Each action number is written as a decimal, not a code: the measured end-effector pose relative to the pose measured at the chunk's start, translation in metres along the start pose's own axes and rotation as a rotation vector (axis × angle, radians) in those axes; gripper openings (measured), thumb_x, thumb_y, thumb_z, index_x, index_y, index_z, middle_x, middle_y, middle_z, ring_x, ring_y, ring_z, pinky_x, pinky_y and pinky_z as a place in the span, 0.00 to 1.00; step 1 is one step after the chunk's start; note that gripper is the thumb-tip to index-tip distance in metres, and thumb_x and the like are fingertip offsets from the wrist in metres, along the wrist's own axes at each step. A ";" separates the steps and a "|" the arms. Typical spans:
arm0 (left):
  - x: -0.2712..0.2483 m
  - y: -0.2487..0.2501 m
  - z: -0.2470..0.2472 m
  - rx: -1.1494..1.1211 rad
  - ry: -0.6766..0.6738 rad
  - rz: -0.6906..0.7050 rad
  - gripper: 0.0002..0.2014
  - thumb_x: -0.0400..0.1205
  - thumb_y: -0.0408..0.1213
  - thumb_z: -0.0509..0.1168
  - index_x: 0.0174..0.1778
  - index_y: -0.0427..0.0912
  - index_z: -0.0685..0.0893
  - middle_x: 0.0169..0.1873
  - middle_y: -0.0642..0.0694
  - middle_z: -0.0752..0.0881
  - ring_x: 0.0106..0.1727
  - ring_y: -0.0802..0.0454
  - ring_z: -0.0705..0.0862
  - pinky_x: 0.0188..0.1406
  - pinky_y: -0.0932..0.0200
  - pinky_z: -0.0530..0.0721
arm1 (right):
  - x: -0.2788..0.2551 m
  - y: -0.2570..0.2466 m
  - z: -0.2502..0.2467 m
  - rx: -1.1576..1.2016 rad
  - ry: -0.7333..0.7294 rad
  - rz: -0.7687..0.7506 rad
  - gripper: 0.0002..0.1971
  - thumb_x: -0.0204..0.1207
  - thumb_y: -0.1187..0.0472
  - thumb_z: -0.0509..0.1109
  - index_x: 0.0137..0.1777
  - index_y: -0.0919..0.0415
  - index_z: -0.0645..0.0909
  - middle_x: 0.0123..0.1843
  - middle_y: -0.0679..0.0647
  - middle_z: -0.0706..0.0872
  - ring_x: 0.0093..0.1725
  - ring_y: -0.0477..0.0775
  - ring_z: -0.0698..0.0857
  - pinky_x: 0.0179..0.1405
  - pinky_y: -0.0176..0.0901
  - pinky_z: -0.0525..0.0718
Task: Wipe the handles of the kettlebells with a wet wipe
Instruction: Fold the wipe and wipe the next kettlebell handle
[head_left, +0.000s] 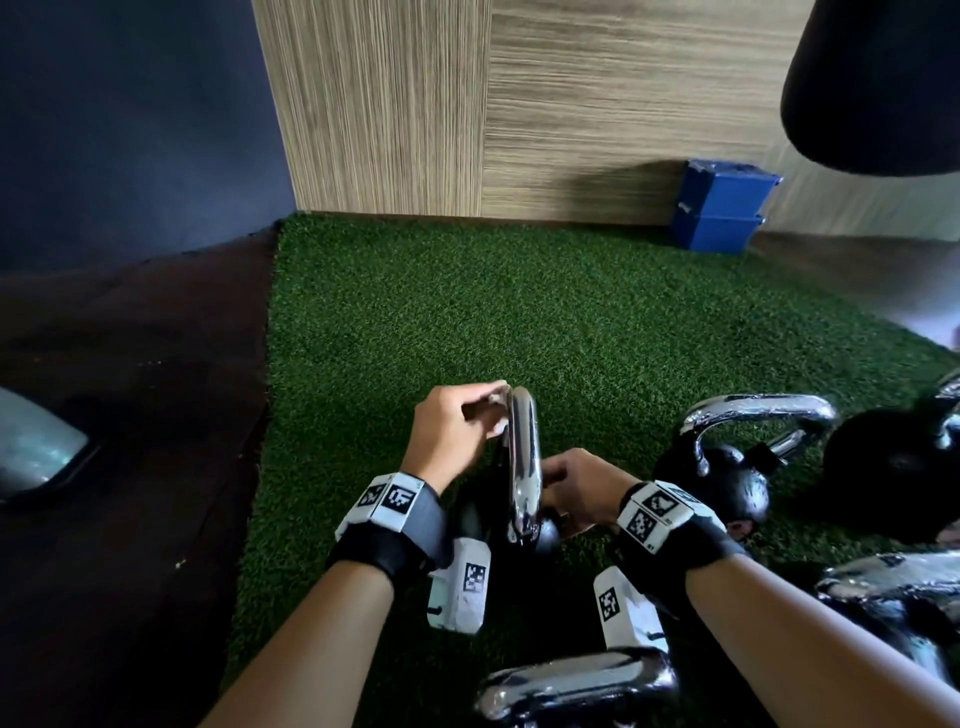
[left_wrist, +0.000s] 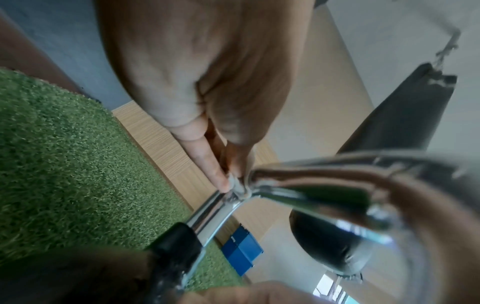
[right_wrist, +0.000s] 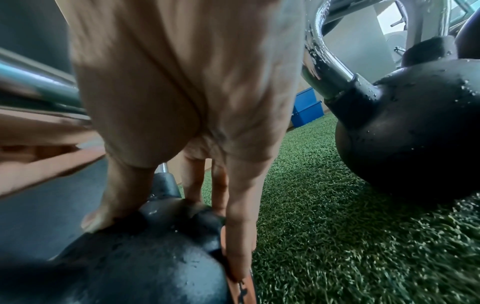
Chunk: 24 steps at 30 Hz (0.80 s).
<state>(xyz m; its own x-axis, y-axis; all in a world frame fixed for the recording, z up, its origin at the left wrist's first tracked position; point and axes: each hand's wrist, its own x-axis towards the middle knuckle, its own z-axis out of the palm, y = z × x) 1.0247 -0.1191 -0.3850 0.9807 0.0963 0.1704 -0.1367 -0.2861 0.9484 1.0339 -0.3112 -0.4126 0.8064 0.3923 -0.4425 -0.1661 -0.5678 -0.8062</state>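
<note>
the kettlebell (head_left: 524, 499) being worked on is stood on the green turf (head_left: 519, 312) just in front of the person, between the two forearms, with its chrome handle (head_left: 523, 447) seen edge-on and rising above a black ball that is mostly hidden by the hands. nearer still, at the bottom edge of the head view, the chrome handle of another kettlebell (head_left: 576, 680) is seen. the right hand (head_left: 576, 493) is laid on the black ball at the near right foot of the handle; in the right wrist view its thumb and fingers (right_wrist: 241, 216) are spread downward over the ball's top and pressed against it, fairly straight rather than wrapped round anything. the left hand (head_left: 457, 431) is raised to the far top bend of the handle, its fingers curled, and a small wad of pale wet wipe (left_wrist: 237, 186) is pinched between fingertips and thumb and held against the chrome where the handle curves. droplets are visible on the metal close to that spot.

to the right, a second kettlebell (head_left: 727, 467) with a wide chrome handle is stood on the turf, and a third one (head_left: 893, 467) is set just beyond it at the right edge. a fourth handle (head_left: 893, 582) is seen at the near right. on the left the turf is bordered by dark brown flooring (head_left: 130, 415). at the far side, two stacked blue boxes (head_left: 719, 205) are placed against a wood-grain wall (head_left: 519, 104), and a dark hanging bag (head_left: 883, 78) is seen at the top right.
</note>
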 end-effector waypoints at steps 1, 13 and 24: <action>-0.003 -0.001 -0.001 -0.084 -0.032 -0.025 0.16 0.82 0.28 0.75 0.65 0.44 0.91 0.59 0.46 0.93 0.55 0.51 0.93 0.63 0.46 0.90 | 0.000 0.001 0.000 0.008 0.006 -0.009 0.12 0.64 0.53 0.77 0.46 0.56 0.91 0.33 0.49 0.91 0.27 0.47 0.86 0.35 0.44 0.87; -0.022 0.002 -0.022 -0.210 -0.185 -0.023 0.16 0.79 0.30 0.77 0.52 0.59 0.95 0.55 0.53 0.94 0.57 0.55 0.92 0.61 0.61 0.88 | 0.003 0.005 0.000 -0.008 0.023 -0.040 0.08 0.60 0.48 0.79 0.38 0.48 0.91 0.30 0.47 0.91 0.26 0.44 0.87 0.26 0.36 0.85; -0.062 0.011 -0.027 -0.201 -0.237 -0.028 0.14 0.71 0.39 0.80 0.52 0.50 0.93 0.46 0.50 0.96 0.49 0.53 0.93 0.53 0.61 0.90 | 0.004 0.005 -0.001 0.014 0.004 -0.051 0.04 0.70 0.56 0.79 0.43 0.53 0.91 0.32 0.50 0.92 0.28 0.47 0.89 0.31 0.43 0.89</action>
<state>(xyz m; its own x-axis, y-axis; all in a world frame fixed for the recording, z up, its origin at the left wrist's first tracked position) 0.9590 -0.1021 -0.3779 0.9865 -0.1303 0.0988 -0.1110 -0.0902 0.9897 1.0369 -0.3131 -0.4181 0.8163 0.4176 -0.3991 -0.1326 -0.5369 -0.8332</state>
